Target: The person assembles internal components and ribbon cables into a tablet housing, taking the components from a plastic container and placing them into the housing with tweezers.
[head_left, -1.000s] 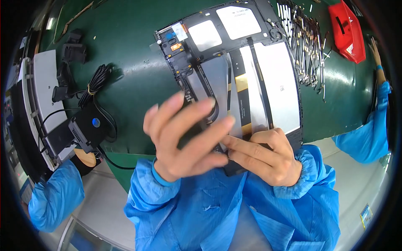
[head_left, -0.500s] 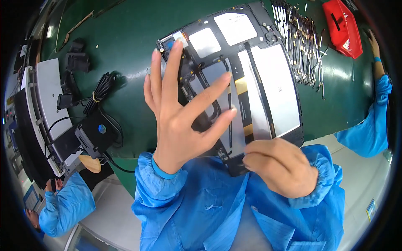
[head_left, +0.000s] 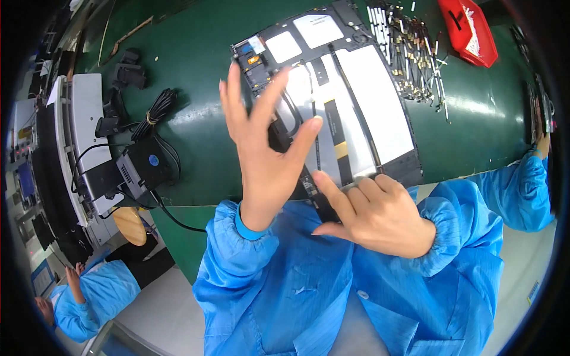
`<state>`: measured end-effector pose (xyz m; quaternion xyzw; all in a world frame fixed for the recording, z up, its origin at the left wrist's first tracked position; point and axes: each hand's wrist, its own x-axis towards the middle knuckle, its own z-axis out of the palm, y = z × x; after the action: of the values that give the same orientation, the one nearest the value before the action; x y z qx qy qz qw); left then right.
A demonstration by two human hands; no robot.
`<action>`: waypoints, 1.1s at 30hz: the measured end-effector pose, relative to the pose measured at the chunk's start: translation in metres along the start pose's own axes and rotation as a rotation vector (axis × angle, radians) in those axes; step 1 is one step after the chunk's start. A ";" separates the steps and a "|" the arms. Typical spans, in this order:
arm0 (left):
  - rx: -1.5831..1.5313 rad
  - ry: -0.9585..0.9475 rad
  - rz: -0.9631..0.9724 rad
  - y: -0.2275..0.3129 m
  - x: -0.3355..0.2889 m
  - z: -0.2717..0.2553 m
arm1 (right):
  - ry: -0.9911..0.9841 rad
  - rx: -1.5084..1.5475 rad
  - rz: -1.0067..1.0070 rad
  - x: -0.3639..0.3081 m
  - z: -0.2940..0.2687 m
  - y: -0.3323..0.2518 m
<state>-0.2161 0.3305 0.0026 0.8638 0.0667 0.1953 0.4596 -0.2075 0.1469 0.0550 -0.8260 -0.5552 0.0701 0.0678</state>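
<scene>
An opened tablet (head_left: 385, 107) with a black frame, silver panels and thin black flat cables lies tilted on the green table. My left hand (head_left: 261, 142) is over its left edge, fingers spread and holding nothing. At the near end is my right hand (head_left: 380, 216), its index fingertip at a small circuit board (head_left: 308, 185) in the near left corner. Its thumb points left, apart from the index finger, beside the near edge, while the other fingers curl loosely over the tablet. Part of the tablet's near edge is hidden under this hand.
Many loose flat cables (head_left: 415, 59) lie in a heap right of the tablet, near a red bin (head_left: 472, 35). On the left are a black power adapter (head_left: 142, 166), a bundled black cord (head_left: 155, 115) and a white device (head_left: 88, 124). Co-workers in blue sit at both sides.
My right hand has gone from a curled pinch at the near edge to a stretched index finger and thumb. My left hand has turned slightly, fingers still spread. The whole view has shifted a little.
</scene>
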 end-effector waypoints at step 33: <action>-0.784 -0.055 -0.272 -0.050 0.281 0.013 | 0.748 1.264 0.706 -0.078 0.002 0.125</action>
<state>0.0496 0.4318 0.0327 0.6118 0.0885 0.1201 0.7768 -0.1236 0.0275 0.0329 -0.7267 -0.0585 0.1071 0.6761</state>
